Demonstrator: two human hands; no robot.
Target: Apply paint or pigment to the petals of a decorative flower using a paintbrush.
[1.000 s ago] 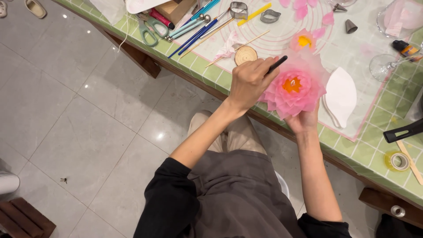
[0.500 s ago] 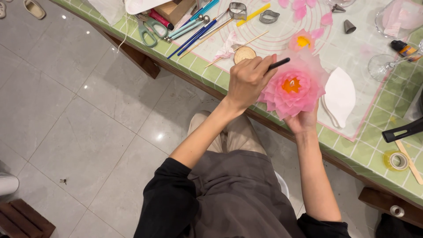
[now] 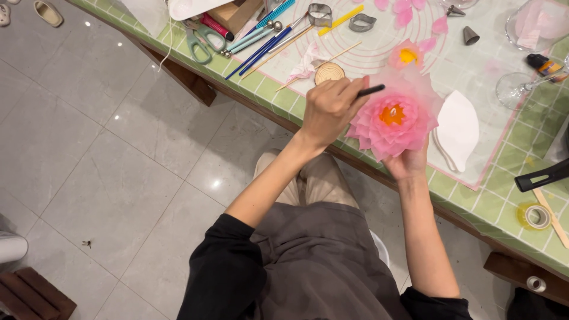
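Note:
My left hand [image 3: 329, 110] grips a thin black tool [image 3: 371, 91] whose tip points at the outer petals of a large pink flower [image 3: 393, 121] with an orange centre. My right hand [image 3: 408, 163] holds that flower from underneath, at the table's near edge, with only its fingers and palm edge showing below the petals. A smaller pink flower [image 3: 406, 54] with a yellow centre lies on the mat just beyond.
The green tiled table [image 3: 474, 204] carries a pale work mat [image 3: 379, 44], scissors [image 3: 198, 41], several brushes [image 3: 261, 44], metal cutters [image 3: 361, 22], a round wooden disc [image 3: 329, 72], a white leaf-shaped piece [image 3: 457, 129], a glass [image 3: 514, 89] and a tape roll [image 3: 537, 216]. Grey tiled floor [image 3: 106, 178] lies left.
Both hands and the flower have stayed nearly in place; the left hand and its black tool shifted only slightly against the petals.

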